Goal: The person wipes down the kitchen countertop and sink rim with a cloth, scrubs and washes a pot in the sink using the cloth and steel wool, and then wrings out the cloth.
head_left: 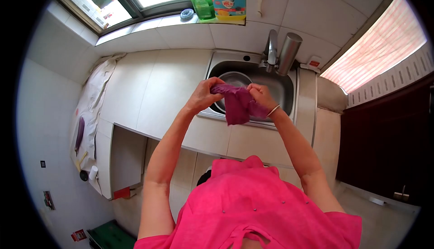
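Observation:
A purple cloth (237,105) hangs between my two hands, above the front rim of the steel sink (285,86). My left hand (204,96) grips its upper left corner between thumb and fingers. Closed around the cloth's right side is my right hand (262,97), with a pale bangle at the wrist. Behind the cloth, a round metal basin (235,78) sits in the sink, partly hidden by the cloth and hands.
A faucet (271,48) and a steel cylinder (289,52) stand behind the sink. A green bottle (202,0) and a yellow jug (228,0) are on the windowsill. Tiled counter (169,82) extends left, toward a cloth-covered section with an eggplant (80,132).

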{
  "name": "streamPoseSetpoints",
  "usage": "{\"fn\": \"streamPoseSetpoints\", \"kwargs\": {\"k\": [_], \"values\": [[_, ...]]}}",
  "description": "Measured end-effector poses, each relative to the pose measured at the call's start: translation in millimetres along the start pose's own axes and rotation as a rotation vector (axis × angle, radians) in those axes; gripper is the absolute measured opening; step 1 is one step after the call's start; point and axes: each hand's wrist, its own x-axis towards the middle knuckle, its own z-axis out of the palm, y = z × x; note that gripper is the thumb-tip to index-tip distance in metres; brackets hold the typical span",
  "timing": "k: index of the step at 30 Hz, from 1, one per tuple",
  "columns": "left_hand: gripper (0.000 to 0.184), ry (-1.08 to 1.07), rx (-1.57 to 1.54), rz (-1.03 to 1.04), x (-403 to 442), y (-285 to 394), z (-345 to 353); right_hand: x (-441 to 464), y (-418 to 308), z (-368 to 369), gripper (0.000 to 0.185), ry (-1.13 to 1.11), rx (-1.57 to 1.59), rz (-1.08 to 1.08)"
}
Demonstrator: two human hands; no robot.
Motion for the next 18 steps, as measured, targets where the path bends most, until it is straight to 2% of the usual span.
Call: {"fn": "streamPoseSetpoints", "kwargs": {"k": [3,6,9,12,15,18], "values": [[0.023,0.018,-0.270,-0.004,-0.4,-8.7,1.3,7.6,-4.2,-5.0,0.016,-0.071,0.323,0.110],[0.018,0.030,-0.684,0.019,-0.4,-8.0,3.9,3.7,-48.8,-0.1,0.014,-0.142,0.417,0.248],[0.017,0.029,-0.935,-0.061,-1.6,3.4,4.4,12.5,-48.2,1.8,0.027,-0.270,0.365,0.034],[0.018,0.044,-0.979,-0.069,2.1,4.4,3.8,7.8,-60.4,-3.0,0.025,-0.333,0.003,-0.111],[0.019,0.137,-0.886,-0.063,11.3,-4.5,10.5,13.8,-50.5,-12.0,0.021,-0.230,-0.251,-0.269],[0.024,0.107,-1.098,-0.159,11.2,-10.1,15.7,8.1,-56.1,-24.1,0.020,-0.242,0.002,0.056]]}}
